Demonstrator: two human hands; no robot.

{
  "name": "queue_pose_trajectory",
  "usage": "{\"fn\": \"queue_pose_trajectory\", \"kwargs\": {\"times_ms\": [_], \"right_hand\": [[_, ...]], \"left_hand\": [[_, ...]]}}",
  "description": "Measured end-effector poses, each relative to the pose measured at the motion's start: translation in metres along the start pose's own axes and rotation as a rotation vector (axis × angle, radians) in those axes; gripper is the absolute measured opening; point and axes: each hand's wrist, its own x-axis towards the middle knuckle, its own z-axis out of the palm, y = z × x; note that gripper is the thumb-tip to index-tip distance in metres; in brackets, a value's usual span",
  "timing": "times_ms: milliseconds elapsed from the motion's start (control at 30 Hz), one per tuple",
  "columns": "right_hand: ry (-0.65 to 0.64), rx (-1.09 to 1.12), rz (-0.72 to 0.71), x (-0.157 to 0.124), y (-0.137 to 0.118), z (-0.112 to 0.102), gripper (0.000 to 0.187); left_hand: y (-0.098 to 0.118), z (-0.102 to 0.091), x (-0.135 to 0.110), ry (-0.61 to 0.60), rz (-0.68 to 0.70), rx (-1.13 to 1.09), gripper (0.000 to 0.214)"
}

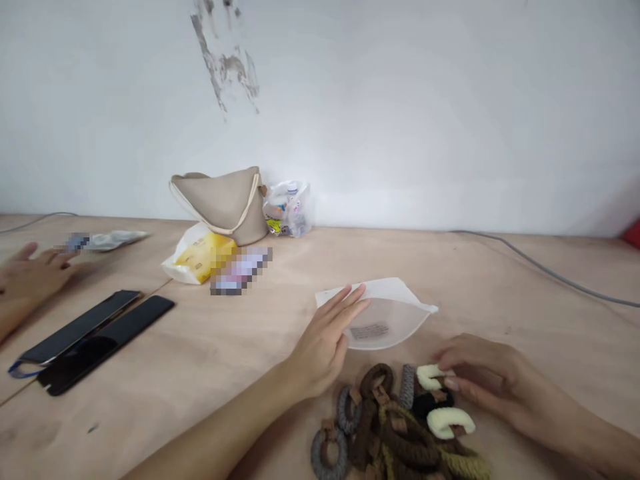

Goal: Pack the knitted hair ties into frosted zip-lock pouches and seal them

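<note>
Resting the left hand (pixel 323 340) on a frosted zip pouch (pixel 385 320), the right hand (pixel 480 377) over a heap of hair ties (pixel 385 427)

The left hand lies open, fingers spread across the pouch's left edge. The right curves narrowly over the heap, which lies just nearer than the pouch and runs off the near edge of view; it may be touching a cream tie, but whether it holds one is hard to tell. Well left of the pouch sit two black phones (pixel 95 340), close to another person's hand (pixel 35 277). Farther off, a beige handbag (pixel 220 207) stands between a white bag with yellow packaging (pixel 200 257) and a clear plastic bag (pixel 287 210). A grey cable (pixel 545 270) crosses the far right of the plywood table (pixel 240 347), below a scuffed white wall (pixel 400 120).
</note>
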Motion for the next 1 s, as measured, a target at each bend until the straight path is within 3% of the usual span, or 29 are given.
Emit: {"fn": "queue_pose_trajectory", "kwargs": {"times_ms": [133, 267, 367, 467, 700, 933, 1000], "right_hand": [[0.074, -0.041, -0.082, -0.005, 0.001, 0.002, 0.017], [0.205, -0.056, -0.184, 0.005, -0.023, 0.011, 0.023], [0.089, -0.175, -0.263, 0.017, -0.041, 0.016, 0.029], [-0.023, -0.276, -0.237, 0.024, -0.044, 0.019, 0.03], [0.066, -0.277, -0.241, 0.023, -0.033, 0.024, 0.022], [0.051, -0.226, -0.186, 0.02, -0.042, 0.026, 0.027], [0.111, -0.209, -0.208, 0.019, -0.044, 0.024, 0.026]], "left_hand": [[-0.007, 0.005, 0.0, 0.122, 0.063, -0.087, 0.057], [-0.008, 0.007, 0.002, 0.21, 0.096, -0.13, 0.052], [-0.008, 0.006, 0.003, 0.263, 0.112, -0.149, 0.05], [-0.008, 0.004, 0.003, 0.296, 0.108, -0.16, 0.052], [-0.006, 0.001, 0.004, 0.233, 0.12, -0.181, 0.054], [-0.008, 0.0, 0.003, 0.126, 0.093, -0.207, 0.052], [-0.007, -0.001, 0.003, 0.094, 0.061, -0.209, 0.052]]}}
